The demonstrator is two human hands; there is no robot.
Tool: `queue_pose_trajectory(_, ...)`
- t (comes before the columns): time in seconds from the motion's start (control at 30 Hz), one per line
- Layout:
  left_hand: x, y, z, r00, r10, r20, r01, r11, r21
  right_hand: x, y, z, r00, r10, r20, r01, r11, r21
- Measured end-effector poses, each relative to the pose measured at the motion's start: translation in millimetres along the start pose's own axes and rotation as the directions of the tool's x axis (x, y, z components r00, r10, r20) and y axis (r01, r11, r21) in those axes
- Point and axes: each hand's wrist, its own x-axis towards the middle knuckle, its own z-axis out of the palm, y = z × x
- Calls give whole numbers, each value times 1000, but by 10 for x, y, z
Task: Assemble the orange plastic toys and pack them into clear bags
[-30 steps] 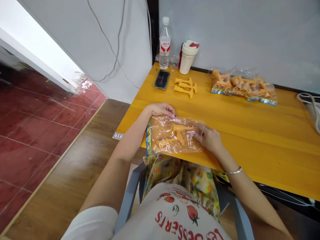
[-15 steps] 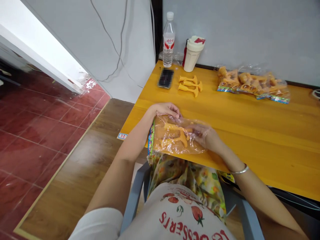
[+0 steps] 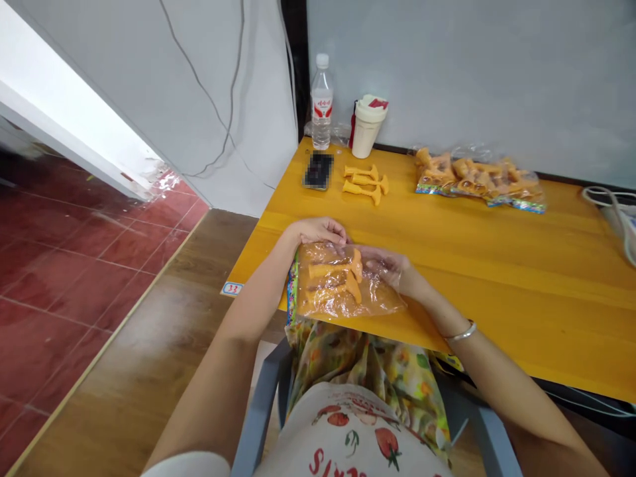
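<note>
item: one clear plastic bag (image 3: 348, 285) of orange moulded pieces (image 3: 335, 278), held between the hands on a yellow wooden table (image 3: 521, 285). we logged the left hand (image 3: 318, 232) curled, gripping the bag's far edge; the right hand (image 3: 390, 270) lay half open on the plastic, its grip beyond our telling. loose orange pieces (image 3: 365, 184) sat ahead of the hands.

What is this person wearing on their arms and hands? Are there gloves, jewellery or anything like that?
The left hand and right hand wear no gloves. A thin silver bangle circles the right wrist; the left wrist has none. The forearms are bare, and a short white sleeve shows on the left upper arm.
</note>
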Motion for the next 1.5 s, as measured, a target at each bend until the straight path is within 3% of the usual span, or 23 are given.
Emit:
queue_pose_trajectory(0.13,-1,8,5,1000,6,26,-5,1000,-27,76,68,-468,991,111,-78,-127,959,-254)
queue_pose_trajectory(0.27,-11,23,8,1000,1,31,1,999,-47,497,261,-819,962,20,-271,-177,803,-569)
queue_pose_trajectory(0.33,-14,26,9,1000,2,30,0,998,-58,794,335,-877,953,-62,-297,-164,721,-674)
queue_pose_trajectory(0.47,-9,29,9,1000,3,21,-1,996,-89,1267,346,-870,975,-141,-171,-76,510,-857)
queue_pose_trajectory(0.57,-2,30,8,1000,3,10,-2,994,-109,1362,294,-832,992,-83,-95,-53,409,-911)
queue_pose_trajectory(0.67,3,31,8,1000,-4,23,6,994,-108,1247,270,-783,997,-58,-57,-31,386,-922)
queue_pose_trajectory(0.8,0,31,3,1000,-6,22,9,995,-104,897,300,-763,996,-59,-66,-33,438,-898)
queue_pose_trajectory(0.93,-3,21,-6,1000,13,4,-13,996,-91,417,328,-880,951,-128,-283,-128,668,-733)
queue_pose_trajectory(1.03,-4,21,-13,1000,-8,12,8,998,-62,25,294,-1014,880,-31,-474,-232,842,-487)
queue_pose_trajectory(1.1,-9,28,-8,1000,-10,18,11,998,-58,-206,255,-1078,857,61,-511,-258,910,-325)
queue_pose_trajectory(1.27,-23,42,20,1000,3,0,-3,998,-66,-488,215,-1031,880,249,-404,-302,951,-71)
queue_pose_trajectory(1.5,-14,36,10,1000,5,5,-5,997,-71,-289,153,-686,943,309,-128,-305,951,50)
